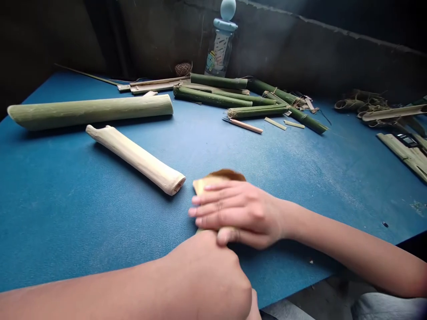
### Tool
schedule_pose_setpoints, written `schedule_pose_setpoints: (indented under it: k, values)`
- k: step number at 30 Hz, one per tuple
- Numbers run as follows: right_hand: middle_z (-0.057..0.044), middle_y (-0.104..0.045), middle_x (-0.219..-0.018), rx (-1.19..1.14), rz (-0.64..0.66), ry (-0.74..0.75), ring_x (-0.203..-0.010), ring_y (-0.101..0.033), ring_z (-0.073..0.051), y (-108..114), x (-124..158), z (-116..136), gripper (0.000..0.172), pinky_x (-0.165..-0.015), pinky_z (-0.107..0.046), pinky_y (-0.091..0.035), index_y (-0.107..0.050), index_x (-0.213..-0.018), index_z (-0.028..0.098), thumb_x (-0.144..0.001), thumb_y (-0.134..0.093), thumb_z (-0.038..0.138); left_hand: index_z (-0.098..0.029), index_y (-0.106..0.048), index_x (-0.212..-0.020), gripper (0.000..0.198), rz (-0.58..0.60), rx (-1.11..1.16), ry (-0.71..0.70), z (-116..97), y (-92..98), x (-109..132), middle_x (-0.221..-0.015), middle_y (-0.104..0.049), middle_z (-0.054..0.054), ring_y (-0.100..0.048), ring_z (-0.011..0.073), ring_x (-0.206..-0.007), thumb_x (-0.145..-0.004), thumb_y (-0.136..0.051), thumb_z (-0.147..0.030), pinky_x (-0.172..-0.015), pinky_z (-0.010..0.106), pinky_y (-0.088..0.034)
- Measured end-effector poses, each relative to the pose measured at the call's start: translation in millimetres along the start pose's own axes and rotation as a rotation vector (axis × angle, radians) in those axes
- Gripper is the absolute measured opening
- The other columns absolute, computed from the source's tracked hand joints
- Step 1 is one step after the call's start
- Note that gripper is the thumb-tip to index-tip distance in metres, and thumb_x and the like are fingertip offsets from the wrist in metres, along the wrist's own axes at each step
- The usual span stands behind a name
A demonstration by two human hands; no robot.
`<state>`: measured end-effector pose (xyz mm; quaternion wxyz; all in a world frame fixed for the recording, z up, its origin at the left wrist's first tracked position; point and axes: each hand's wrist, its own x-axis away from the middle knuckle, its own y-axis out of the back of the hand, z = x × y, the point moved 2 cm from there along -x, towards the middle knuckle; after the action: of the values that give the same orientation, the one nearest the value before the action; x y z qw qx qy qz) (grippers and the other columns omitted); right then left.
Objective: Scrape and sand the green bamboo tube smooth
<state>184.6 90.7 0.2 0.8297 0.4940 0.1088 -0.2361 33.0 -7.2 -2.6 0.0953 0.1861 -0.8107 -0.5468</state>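
My right hand [238,213] lies with its fingers together across a tan sheet with a brown curled edge [228,174], which looks like sandpaper. Beneath it shows a sliver of pale green, apparently a bamboo piece [200,230], mostly covered by my hands. My left hand [213,275] is closed in a fist against the near end of that piece, just below my right thumb. Its fingers are turned away from view. Left of both hands lies a peeled, whitish bamboo length [136,160], touched by neither.
A thick pale-green bamboo tube [90,111] lies at the back left of the blue table [133,235]. Several green bamboo sticks [213,95], a pencil-like tool [245,126] and a clear bottle [218,51] are behind. Bamboo pieces [400,151] lie far right.
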Motion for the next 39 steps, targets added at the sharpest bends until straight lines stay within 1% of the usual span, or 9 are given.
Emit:
schedule_pose_setpoints:
  k: [2, 6, 10, 14, 19, 24, 29, 34, 39]
  values:
    - [-0.017, -0.073, -0.123, -0.018, 0.029, 0.04, -0.129, -0.063, -0.023, 2.2, -0.5, 2.9, 0.032, -0.119, -0.039, -0.042, -0.071, -0.114, 0.006, -0.103, -0.05, 0.027, -0.02, -0.06, -0.054, 0.039, 0.005, 0.01, -0.009, 0.9, 2.0, 1.4, -0.052, -0.06, 0.002, -0.053, 0.0168, -0.053, -0.092, -0.058, -0.028, -0.07, 0.034, -0.045]
    - [-0.015, -0.072, -0.125, 0.064, -0.036, -0.123, -0.134, -0.057, -0.021, 8.0, 2.6, -1.4, 0.031, -0.117, -0.038, -0.044, -0.071, -0.115, 0.01, -0.104, -0.045, 0.024, -0.018, -0.058, -0.055, 0.037, 0.067, 0.011, -0.052, 1.9, -2.1, -0.9, -0.051, -0.057, -0.002, -0.048, 0.0134, -0.049, -0.091, -0.065, -0.026, -0.07, 0.033, -0.044]
    - [-0.016, -0.072, -0.125, 0.012, 0.029, 0.028, -0.129, -0.062, -0.022, 4.5, 4.4, 3.0, 0.033, -0.118, -0.036, -0.044, -0.071, -0.115, 0.005, -0.103, -0.049, 0.026, -0.02, -0.053, -0.045, 0.04, 0.149, 0.059, -0.187, 2.7, -8.3, -7.8, -0.04, -0.051, -0.004, -0.032, 0.0107, -0.037, -0.081, -0.071, -0.025, -0.059, 0.035, -0.034]
    - [-0.017, -0.072, -0.124, 0.048, -0.076, -0.146, -0.132, -0.059, -0.022, 7.5, 6.7, -0.7, 0.032, -0.115, -0.037, -0.047, -0.071, -0.115, 0.005, -0.104, -0.046, 0.022, -0.02, -0.055, -0.048, 0.037, 0.146, 0.009, -0.156, 6.1, -8.7, -11.5, -0.042, -0.054, -0.003, -0.03, 0.0106, -0.036, -0.079, -0.074, -0.024, -0.056, 0.036, -0.027]
    - [-0.015, -0.069, -0.13, 0.033, 0.035, 0.003, -0.137, -0.054, -0.022, 4.8, 7.8, 0.9, 0.033, -0.124, -0.04, -0.034, -0.069, -0.118, 0.006, -0.104, -0.046, 0.025, -0.021, -0.055, -0.048, 0.036, 0.198, 0.05, -0.213, 5.0, -10.8, -10.8, -0.044, -0.056, -0.004, -0.031, 0.0116, -0.037, -0.079, -0.074, -0.023, -0.054, 0.035, -0.023]
    - [-0.013, -0.073, -0.125, 0.203, -0.26, -0.281, -0.131, -0.06, -0.026, 26.0, 23.0, -23.6, 0.027, -0.119, -0.048, -0.041, -0.071, -0.115, 0.013, -0.103, -0.048, 0.02, -0.02, -0.05, -0.048, 0.044, 0.104, -0.072, -0.087, 3.7, -4.6, -5.9, -0.047, -0.059, -0.004, -0.038, 0.0129, -0.04, -0.075, -0.083, -0.032, -0.059, 0.037, -0.026]
    - [-0.01, -0.078, -0.112, 0.26, -0.549, -0.362, -0.112, -0.072, -0.02, 38.3, 29.3, -13.2, 0.025, -0.099, -0.034, -0.058, -0.073, -0.111, 0.017, -0.103, -0.05, 0.021, -0.019, -0.046, -0.047, 0.051, 0.047, -0.049, -0.176, 5.1, -1.1, -2.8, -0.046, -0.058, -0.005, -0.039, 0.0127, -0.042, -0.079, -0.082, -0.036, -0.061, 0.036, -0.028]
    - [-0.011, -0.075, -0.097, 0.31, -0.447, -0.354, -0.093, -0.072, -0.016, 29.2, 27.7, -20.6, 0.022, -0.086, -0.029, -0.059, -0.073, -0.099, 0.013, -0.101, -0.054, 0.021, -0.02, -0.045, -0.047, 0.052, -0.013, -0.051, -0.135, 6.7, -3.3, -4.0, -0.047, -0.058, -0.006, -0.041, 0.014, -0.045, -0.087, -0.075, -0.035, -0.061, 0.034, -0.031]
    - [-0.015, -0.078, -0.104, 0.071, -0.372, -0.279, -0.105, -0.073, -0.019, 14.0, 20.4, -15.3, 0.024, -0.096, -0.032, -0.058, -0.072, -0.103, 0.009, -0.102, -0.05, 0.019, -0.021, -0.052, -0.048, 0.049, -0.052, -0.06, -0.118, 6.2, -11.6, -3.1, -0.048, -0.059, -0.006, -0.037, 0.0136, -0.044, -0.084, -0.078, -0.042, -0.062, 0.033, -0.032]
